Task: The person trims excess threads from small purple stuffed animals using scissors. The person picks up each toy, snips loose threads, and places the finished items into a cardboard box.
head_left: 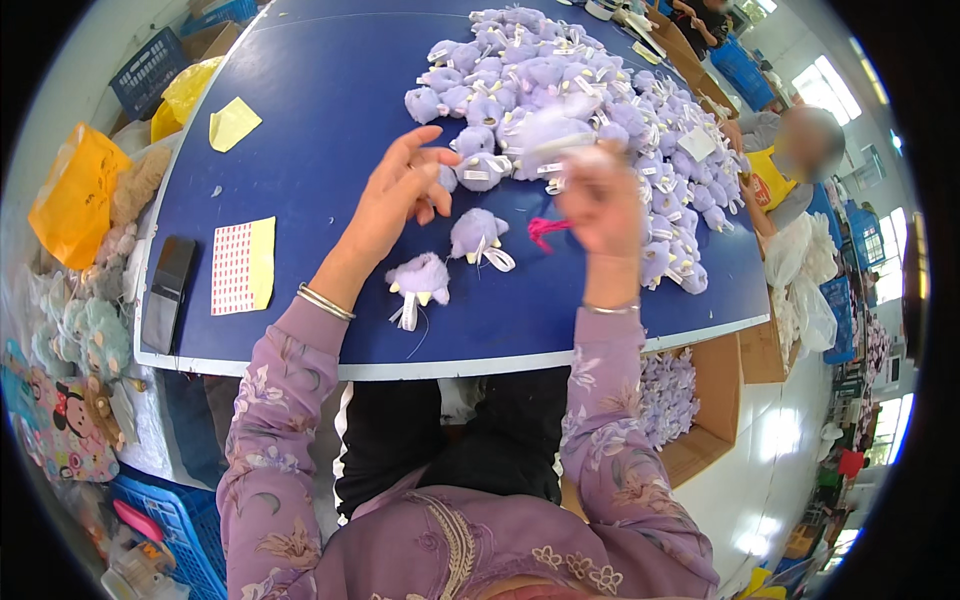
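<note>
My left hand (405,185) is raised over the table with its fingers apart and slightly bent, holding nothing I can see. A small lilac plush toy (480,235) with a white ribbon loop lies between my hands. Nearer me, a second lilac plush toy (419,279) has a ribbon and a loose dark thread. My right hand (605,205) is smeared by motion, so its fingers cannot be read. A bright pink item (545,233) shows beside it; its kind and whether it is held are unclear. A blurred lilac-white shape (555,130) appears just beyond that hand, before the heap of plush toys (545,65).
On the blue table (300,130), a sticker sheet (242,266), a yellow paper (234,124) and a dark phone (168,295) lie at left. A cardboard box (715,400) of plush pieces stands below right. Another person (785,165) sits at the right.
</note>
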Action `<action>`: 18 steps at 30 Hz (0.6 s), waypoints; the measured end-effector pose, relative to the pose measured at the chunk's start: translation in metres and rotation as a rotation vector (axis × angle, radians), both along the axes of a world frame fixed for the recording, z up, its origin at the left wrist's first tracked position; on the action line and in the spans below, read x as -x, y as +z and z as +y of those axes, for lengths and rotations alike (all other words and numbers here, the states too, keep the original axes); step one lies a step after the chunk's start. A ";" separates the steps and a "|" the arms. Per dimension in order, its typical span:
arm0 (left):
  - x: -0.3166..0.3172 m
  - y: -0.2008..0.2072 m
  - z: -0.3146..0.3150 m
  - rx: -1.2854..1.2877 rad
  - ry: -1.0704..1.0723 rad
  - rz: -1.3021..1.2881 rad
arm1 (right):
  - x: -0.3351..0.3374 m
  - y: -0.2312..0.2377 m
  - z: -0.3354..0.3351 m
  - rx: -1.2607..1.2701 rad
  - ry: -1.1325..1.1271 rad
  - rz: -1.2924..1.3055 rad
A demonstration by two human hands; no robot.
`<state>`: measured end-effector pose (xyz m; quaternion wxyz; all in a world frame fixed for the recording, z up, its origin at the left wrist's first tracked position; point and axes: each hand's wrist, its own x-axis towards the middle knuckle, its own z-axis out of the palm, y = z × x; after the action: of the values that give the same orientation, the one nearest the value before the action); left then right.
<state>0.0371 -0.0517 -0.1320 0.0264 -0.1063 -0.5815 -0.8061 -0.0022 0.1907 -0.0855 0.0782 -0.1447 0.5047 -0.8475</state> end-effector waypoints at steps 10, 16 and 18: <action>0.013 -0.021 -0.018 0.870 0.532 0.424 | 0.000 0.003 -0.020 -0.783 -0.056 0.131; 0.005 -0.012 -0.010 0.926 0.161 0.153 | 0.000 -0.032 -0.049 -0.794 0.048 0.285; 0.002 -0.011 -0.007 0.776 0.145 0.145 | 0.002 -0.037 -0.052 -0.795 0.008 0.270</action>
<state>0.0347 -0.0588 -0.1430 0.0822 -0.1234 -0.8455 -0.5130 -0.0040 0.1387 -0.1228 0.0646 -0.2151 0.7976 -0.5599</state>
